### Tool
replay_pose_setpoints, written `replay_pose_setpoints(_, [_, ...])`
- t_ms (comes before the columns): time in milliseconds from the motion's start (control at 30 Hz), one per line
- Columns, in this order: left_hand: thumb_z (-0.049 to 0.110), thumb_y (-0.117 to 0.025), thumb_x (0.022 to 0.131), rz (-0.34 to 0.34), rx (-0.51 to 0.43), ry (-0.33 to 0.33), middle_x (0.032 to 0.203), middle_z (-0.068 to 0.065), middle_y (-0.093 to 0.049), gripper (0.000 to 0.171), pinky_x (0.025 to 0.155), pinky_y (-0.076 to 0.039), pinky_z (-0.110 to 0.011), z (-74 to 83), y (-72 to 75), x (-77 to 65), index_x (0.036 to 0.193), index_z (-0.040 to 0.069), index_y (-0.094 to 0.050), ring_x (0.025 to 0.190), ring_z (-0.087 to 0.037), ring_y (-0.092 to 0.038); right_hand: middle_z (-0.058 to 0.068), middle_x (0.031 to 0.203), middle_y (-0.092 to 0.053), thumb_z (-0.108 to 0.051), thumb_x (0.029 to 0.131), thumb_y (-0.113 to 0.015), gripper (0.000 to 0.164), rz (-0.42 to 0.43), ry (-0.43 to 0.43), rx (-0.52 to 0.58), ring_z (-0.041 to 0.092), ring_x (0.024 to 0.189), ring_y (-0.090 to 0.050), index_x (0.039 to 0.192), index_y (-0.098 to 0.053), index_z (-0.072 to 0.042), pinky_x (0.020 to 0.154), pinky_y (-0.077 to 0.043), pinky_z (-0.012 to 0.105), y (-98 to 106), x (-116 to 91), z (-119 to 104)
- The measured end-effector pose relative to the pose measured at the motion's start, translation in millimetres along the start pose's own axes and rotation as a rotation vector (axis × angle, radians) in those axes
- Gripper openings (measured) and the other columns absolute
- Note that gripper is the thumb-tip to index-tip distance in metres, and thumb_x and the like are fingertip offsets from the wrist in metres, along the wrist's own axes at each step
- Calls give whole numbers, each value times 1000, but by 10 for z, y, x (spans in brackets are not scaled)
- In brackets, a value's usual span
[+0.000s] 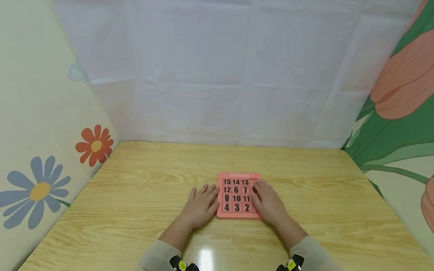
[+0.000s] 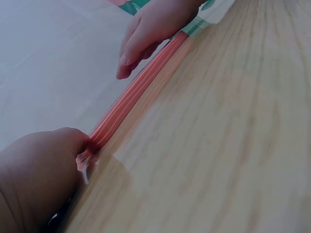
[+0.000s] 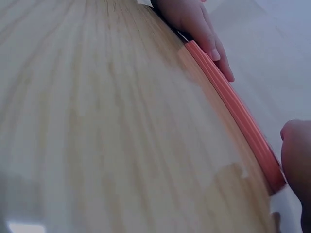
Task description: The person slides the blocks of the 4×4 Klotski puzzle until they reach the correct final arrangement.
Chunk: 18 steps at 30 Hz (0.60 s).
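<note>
A pink sliding number puzzle (image 1: 237,215) lies flat on the wooden table, its tiles marked with black numbers. At its left edge, my left hand (image 1: 200,209) rests with fingers extended and the thumb against the frame. My right hand (image 1: 269,203) lies over the right side, its fingertips on the right-hand column near the tile marked 9. It hides the lower tiles of that column. An open slot shows at the top right corner. Low side-on views show the puzzle's ridged front edge (image 2: 138,90) in the left wrist view, with the left thumb touching its near corner.
The wood-grain table (image 1: 135,180) extends around the puzzle. Behind it hangs a creased white sheet (image 1: 203,75). Flower-printed cloth (image 1: 40,113) stands along the left, and another with large tulips (image 1: 400,143) along the right.
</note>
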State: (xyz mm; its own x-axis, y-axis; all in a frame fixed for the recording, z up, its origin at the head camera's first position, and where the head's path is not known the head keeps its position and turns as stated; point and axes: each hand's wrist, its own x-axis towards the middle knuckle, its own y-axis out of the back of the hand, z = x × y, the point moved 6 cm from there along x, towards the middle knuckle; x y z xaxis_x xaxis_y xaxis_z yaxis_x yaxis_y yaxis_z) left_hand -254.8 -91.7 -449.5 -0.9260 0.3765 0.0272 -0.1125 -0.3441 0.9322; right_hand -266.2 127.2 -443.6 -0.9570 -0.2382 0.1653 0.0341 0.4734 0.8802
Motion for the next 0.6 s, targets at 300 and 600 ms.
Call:
replay_pose_setpoints(300, [39,-39,104,1,0,1,160,-9,-31,55,122,-5,-60,-7,3,14,153,12,-35,151,-33,-21,15,152,-44,-28,102,-50,49,-37,50,19,34,143,-39,143,-49,-2,120,-28,49,27,-139,67])
replay_pose_setpoints(600, [40,-38,104,-16,-1,8,161,-7,-31,56,123,-4,-59,-10,-8,13,153,14,-34,151,-32,-20,14,149,-48,-28,101,-50,47,-48,116,-8,33,141,-42,142,-52,-4,118,-32,49,7,-210,30])
